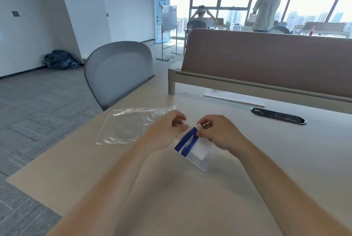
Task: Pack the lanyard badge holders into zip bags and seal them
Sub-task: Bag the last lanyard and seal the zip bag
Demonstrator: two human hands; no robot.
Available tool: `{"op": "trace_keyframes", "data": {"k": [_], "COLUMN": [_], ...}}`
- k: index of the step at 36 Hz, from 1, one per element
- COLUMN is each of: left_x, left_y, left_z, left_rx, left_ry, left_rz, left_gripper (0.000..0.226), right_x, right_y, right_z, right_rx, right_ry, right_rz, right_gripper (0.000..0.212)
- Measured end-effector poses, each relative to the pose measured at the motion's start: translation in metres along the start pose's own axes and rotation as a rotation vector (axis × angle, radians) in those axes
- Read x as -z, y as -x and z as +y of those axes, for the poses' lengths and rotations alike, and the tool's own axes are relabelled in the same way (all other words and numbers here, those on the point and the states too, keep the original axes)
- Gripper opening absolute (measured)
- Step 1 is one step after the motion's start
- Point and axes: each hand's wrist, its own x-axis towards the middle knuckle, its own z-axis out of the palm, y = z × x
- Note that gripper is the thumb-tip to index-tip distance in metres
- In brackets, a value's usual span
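A clear badge holder with a white card inside and a folded blue lanyard across it is held just above the light table, between my two hands. My right hand pinches its top end, where the white clip of the lanyard sits. My left hand has curled fingers at the holder's left top corner and seems to hold it there. An empty clear zip bag with a red-edged seal lies flat on the table to the left, partly under my left hand.
A grey mesh chair stands at the table's far left edge. A brown partition on a metal rail runs along the back. Under it lies a white sheet, beside a black oval cable grommet. Two people are by the far windows.
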Motion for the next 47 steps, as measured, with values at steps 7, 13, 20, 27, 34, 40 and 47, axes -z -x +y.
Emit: {"op": "trace_keyframes", "data": {"k": [7, 13, 20, 27, 34, 40, 47], "left_x": [-0.012, -0.034, -0.046, -0.046, -0.046, -0.054, -0.080], "left_y": [-0.048, -0.084, -0.093, -0.090, -0.087, -0.058, -0.011], "left_z": [-0.019, -0.032, -0.033, -0.030, -0.030, -0.011, 0.016], "left_rx": [0.146, 0.224, 0.262, 0.251, 0.202, 0.110, 0.069], "left_ry": [-0.263, -0.377, -0.503, -0.541, -0.519, -0.286, -0.022], "left_rz": [0.126, 0.153, 0.085, 0.054, 0.053, -0.089, -0.165], "left_gripper": [0.017, 0.036, 0.042, 0.013, 0.019, 0.016, 0.015], "right_x": [0.002, 0.000, 0.000, 0.005, 0.013, 0.043, 0.058], "right_y": [-0.047, -0.070, -0.073, -0.073, -0.063, -0.035, 0.023], "right_z": [0.023, 0.035, 0.044, 0.047, 0.048, 0.048, 0.053], "right_rx": [-0.086, -0.169, -0.228, -0.232, -0.217, -0.209, -0.221], "right_ry": [0.047, 0.058, 0.046, 0.042, 0.008, -0.114, -0.251], "right_rz": [0.235, 0.335, 0.324, 0.337, 0.356, 0.429, 0.442], "right_gripper": [0.005, 0.007, 0.019, 0.018, 0.015, 0.007, 0.007]}}
